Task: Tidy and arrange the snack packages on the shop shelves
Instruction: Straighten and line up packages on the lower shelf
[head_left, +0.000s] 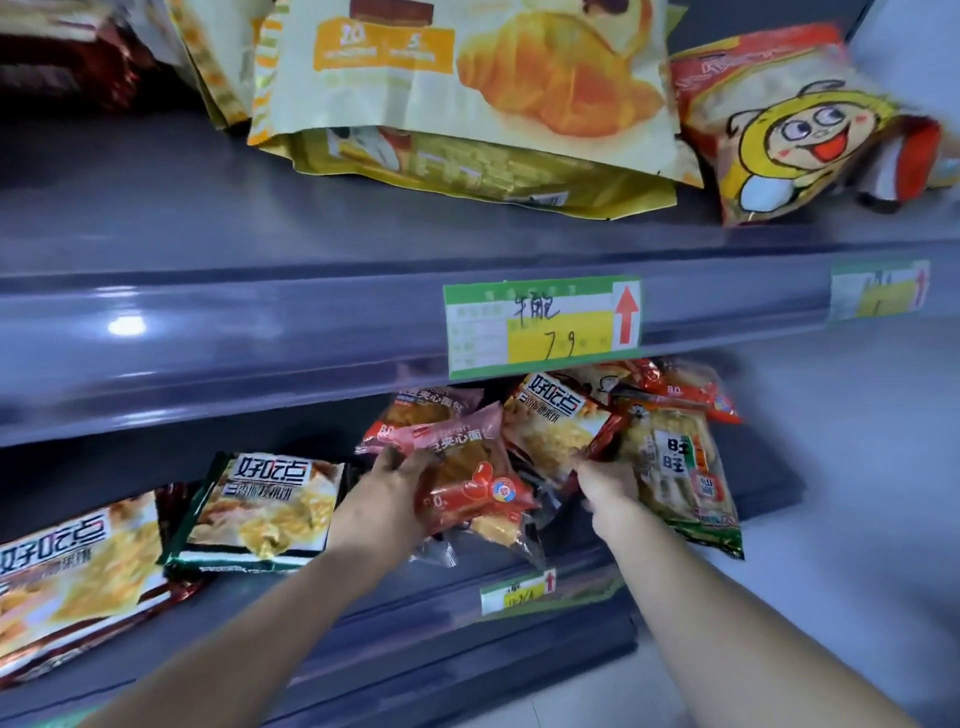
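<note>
Left grip (387, 480): fingers curled over the left edge of the bread packet, clamped on it, palm down.
Bread packet (467, 483): pink and red, tilted, running right from the left grip; its lower end hangs past the shelf front. Reads "夹心面包" and "8.0", with a red bean picture.
Right grip (608, 486): blurred; fingers closed on the lower corner of the red pack.
Red pack (558, 421): just above the right grip, leaning; reads "好吃点".
Yellow bag (675, 467): touching the right grip on its right side; reads "旺旺".
Second pink packet (426, 410): behind the bread packet, above the left grip; same "夹心面包" print.
Green pack (265, 504): just left of the left grip, lying flat; reads "好吃点".
Far pack (67, 566): further left, same "好吃点" print, cut off by the frame edge.
Lower shelf (363, 613): grey, under both grips; a small tag (519, 592) on its front is too blurred to read.
Price tag (540, 325): on the shelf rail above both grips; green and yellow, handwritten "7 9", red arrow pointing up.
Croissant bag (467, 67): upper shelf, well above the grips.
Cartoon bag (779, 119): right of the croissant bag, with a yellow smiling figure.
</note>
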